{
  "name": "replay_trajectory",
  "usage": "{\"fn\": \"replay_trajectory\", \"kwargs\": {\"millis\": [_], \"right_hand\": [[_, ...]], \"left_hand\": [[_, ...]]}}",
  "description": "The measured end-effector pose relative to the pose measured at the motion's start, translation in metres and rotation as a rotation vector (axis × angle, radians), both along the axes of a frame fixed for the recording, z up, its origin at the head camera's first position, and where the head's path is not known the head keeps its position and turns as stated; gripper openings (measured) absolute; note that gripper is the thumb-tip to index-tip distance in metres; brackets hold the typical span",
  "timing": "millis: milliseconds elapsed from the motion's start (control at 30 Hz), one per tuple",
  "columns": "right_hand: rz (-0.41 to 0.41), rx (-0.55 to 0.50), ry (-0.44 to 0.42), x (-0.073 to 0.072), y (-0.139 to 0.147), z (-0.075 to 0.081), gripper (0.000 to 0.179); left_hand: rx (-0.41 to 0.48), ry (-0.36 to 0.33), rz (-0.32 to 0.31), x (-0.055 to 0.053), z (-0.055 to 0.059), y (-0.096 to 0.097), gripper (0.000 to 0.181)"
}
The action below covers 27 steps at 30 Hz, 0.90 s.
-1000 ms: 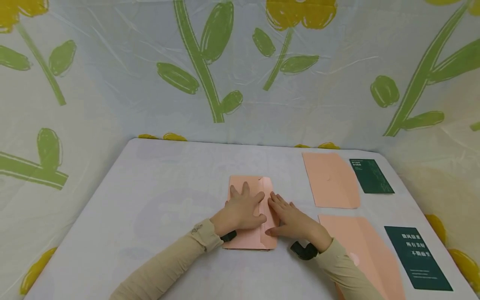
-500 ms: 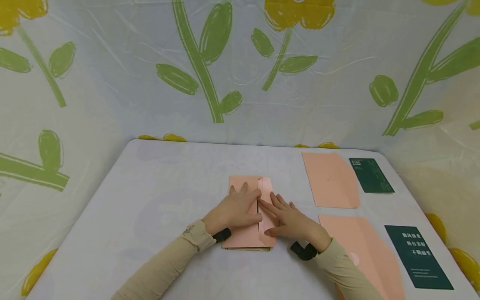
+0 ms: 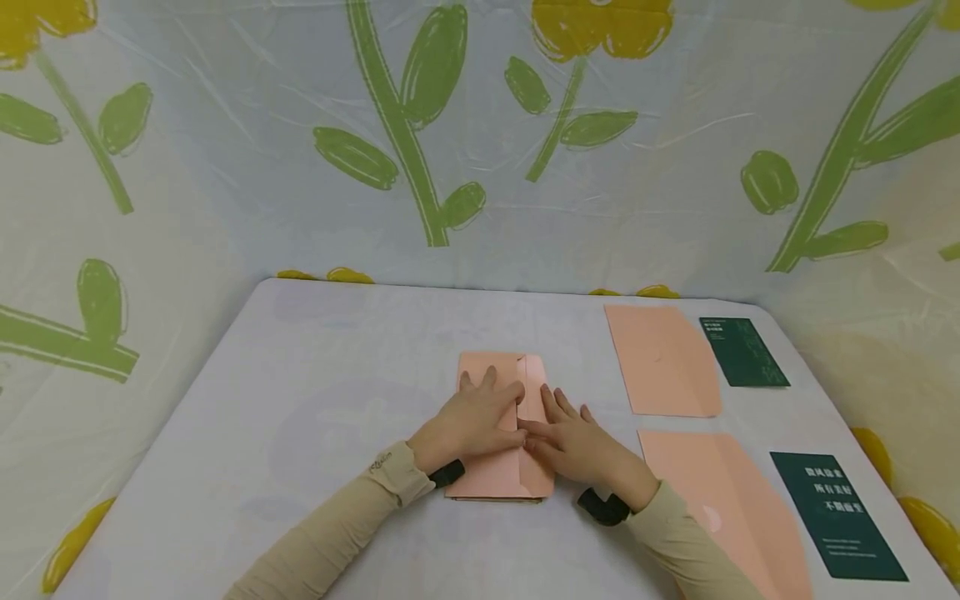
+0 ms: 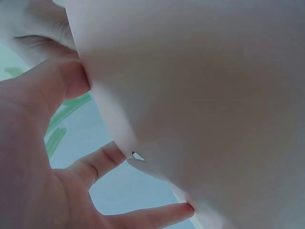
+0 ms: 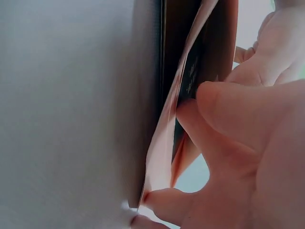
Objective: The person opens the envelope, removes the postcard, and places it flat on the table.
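A pink paper envelope [image 3: 487, 486] lies upright in front of me on a pile with layered lower edges, its flap [image 3: 536, 479] turned to the right. My left hand [image 3: 467, 429] rests across its left part with spread fingers, thumb and index right at the pocket's edge. From the right, my right hand [image 3: 581, 446] reaches over the flap, its index fingertip and thumb at the pocket's edge. Seen from the right wrist, the pocket gapes and a dark green card [image 5: 191, 71] with pale print shows inside, close to those fingertips. The left wrist view shows the envelope's pink face [image 4: 200, 95].
To the right lie two more pink envelopes, one far [image 3: 663, 358] and one near [image 3: 738, 500], the near one partly under my right sleeve [image 3: 686, 533]. Beside them lie a far dark green card [image 3: 745, 352] and a near one [image 3: 838, 517]. Flower-printed sheeting [image 3: 600, 208] walls the table.
My left hand has shifted slightly left, then held. My right index first reached to the pocket's edge, then moved nearer me, where the thumb joined it.
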State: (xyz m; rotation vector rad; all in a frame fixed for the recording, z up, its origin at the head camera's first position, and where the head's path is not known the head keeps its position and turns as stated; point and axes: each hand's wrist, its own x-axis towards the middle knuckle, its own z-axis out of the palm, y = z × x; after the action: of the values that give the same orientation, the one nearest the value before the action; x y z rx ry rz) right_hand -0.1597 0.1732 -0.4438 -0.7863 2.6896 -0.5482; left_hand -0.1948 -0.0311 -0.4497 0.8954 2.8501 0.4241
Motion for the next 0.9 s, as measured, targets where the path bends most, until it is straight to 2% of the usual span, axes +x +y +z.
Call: {"fn": "replay_trajectory", "kwargs": {"millis": [300,667,900], "right_hand": [[-0.001,-0.02,0.025,-0.003,0.0,-0.004,0.041],[0.025,-0.044,0.048,-0.007,0.005,-0.005,0.04],[0.001,0.049,0.054,0.0,-0.006,-0.005,0.046]], "left_hand": [[-0.064,0.002,-0.014,-0.002,-0.001,-0.001,0.048],[-0.028,-0.002,-0.016,-0.003,-0.002,-0.003,0.048],[0.02,-0.029,-0.02,-0.003,0.0,-0.005,0.047]]}}
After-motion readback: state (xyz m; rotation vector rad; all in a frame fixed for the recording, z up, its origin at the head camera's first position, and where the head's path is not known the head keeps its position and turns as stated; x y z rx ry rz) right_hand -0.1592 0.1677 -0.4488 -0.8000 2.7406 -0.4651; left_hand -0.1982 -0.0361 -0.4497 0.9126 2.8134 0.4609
